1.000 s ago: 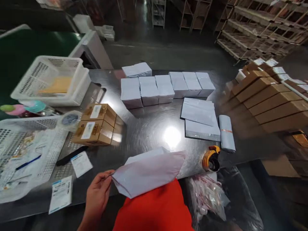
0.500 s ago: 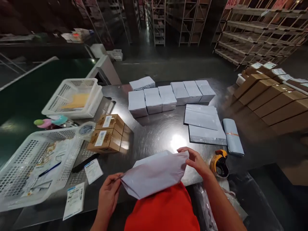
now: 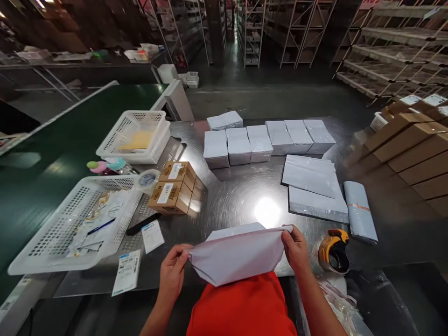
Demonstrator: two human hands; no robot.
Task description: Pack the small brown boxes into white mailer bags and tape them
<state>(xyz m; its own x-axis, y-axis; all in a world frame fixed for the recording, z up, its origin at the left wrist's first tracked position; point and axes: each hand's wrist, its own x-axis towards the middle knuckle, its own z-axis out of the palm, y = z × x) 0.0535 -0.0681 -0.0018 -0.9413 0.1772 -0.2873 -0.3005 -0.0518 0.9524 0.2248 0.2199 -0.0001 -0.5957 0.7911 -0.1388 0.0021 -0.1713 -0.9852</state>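
Note:
A white poly mailer bag (image 3: 241, 254) is stretched between my hands at the front edge of the metal table (image 3: 238, 196). My left hand (image 3: 174, 269) pinches its left corner between thumb and fingers. At the opposite corner, my right hand (image 3: 295, 247) grips the upper edge, thumb towards me. The upper edge is pulled nearly straight, and the bag's lower part hangs in front of the red clothing (image 3: 241, 308). Whether anything lies inside the bag cannot be seen. Right of my right hand stands a yellow tape dispenser (image 3: 334, 252).
Several white-wrapped blocks (image 3: 238, 144) line the back. Flat mailers (image 3: 310, 177) and a banded grey roll (image 3: 360, 210) lie at right. Left are small brown boxes (image 3: 173, 196), printed labels (image 3: 126, 273), and white baskets (image 3: 52, 261). Larger cartons (image 3: 402, 135) stand far right.
My right hand has closed on the bag's right corner, and its upper edge is now drawn straight. The camera view has turned left, shifting the scene rightwards.

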